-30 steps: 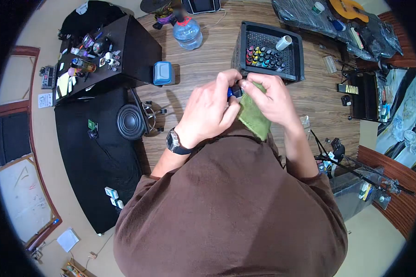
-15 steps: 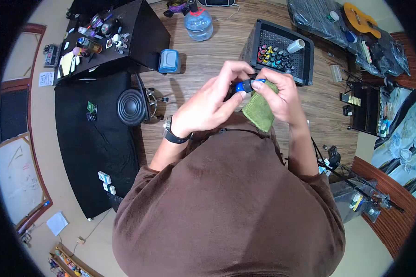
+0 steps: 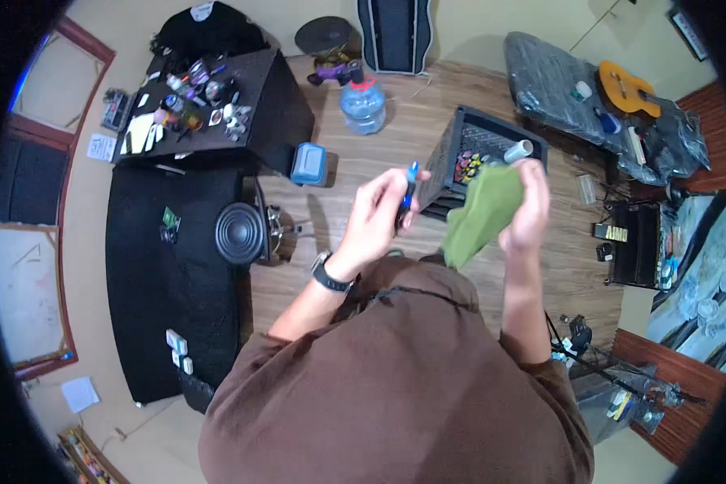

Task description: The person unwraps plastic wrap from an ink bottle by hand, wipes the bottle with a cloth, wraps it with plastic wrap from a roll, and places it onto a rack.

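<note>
My left hand is closed around a small blue bottle with dark parts, held nearly upright. Its light-blue tip sticks up beyond my fingers. On the right, my right hand grips a green cloth that hangs down in front of my palm and hides some of the fingers. Behind the cloth stands a black plastic crate, with several small coloured bottles and a white cylindrical roll in it. The cloth covers part of these bottles.
A black desk with many small items stands at the upper left. Near it are a water jug, a blue-lidded container and a round black stool. A guitar lies on a plastic-wrapped surface at the upper right.
My hands have moved apart: the left holds the bottle, and the right has drawn the cloth away to the right. The head view has tilted up, showing more of the far wall.
</note>
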